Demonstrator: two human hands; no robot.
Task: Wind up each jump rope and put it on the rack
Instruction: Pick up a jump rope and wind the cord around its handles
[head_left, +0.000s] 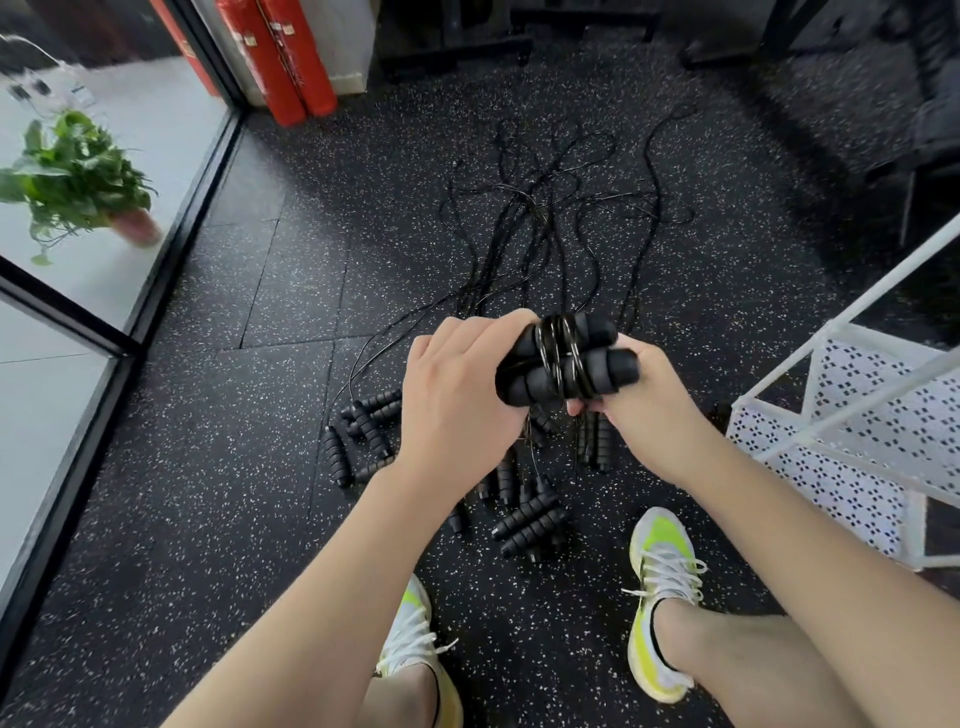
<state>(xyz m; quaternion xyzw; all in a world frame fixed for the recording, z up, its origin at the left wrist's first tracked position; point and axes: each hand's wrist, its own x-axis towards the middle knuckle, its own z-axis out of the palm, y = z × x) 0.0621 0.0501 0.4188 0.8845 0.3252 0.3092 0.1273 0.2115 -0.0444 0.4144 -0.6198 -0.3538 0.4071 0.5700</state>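
**One rope nearly wound, rack off to the right**

A pair of black foam handles (566, 361) is held side by side at the middle of the view, with a few shiny turns of cord (558, 348) wrapped round them. The left hand (457, 395) is curled over the bundle's left end, fingers closed on it. The right hand (644, 395) is cupped round the right end from below and behind, with fingertips showing under the bundle. So both hands are closed on the same bundle, tight together, nothing wide open.

The bundle's long axis is laid roughly left to right, tipped up a bit toward the right. That's the bit that matters: the white rack (841, 415) is placed to the right of the bundle, just past the right forearm, so the right hand is the nearer one for the drop-off. Probably the bundle would be passed rightward end first, though whether the cord tail is tucked in yet can't be made out.

Below the bundle, more unwound ropes (530, 519) are left on the speckled floor (208, 467), their handles piled under and left of it, and their cords (545, 208) trailed away beyond it. Plenty of the job looks to be left
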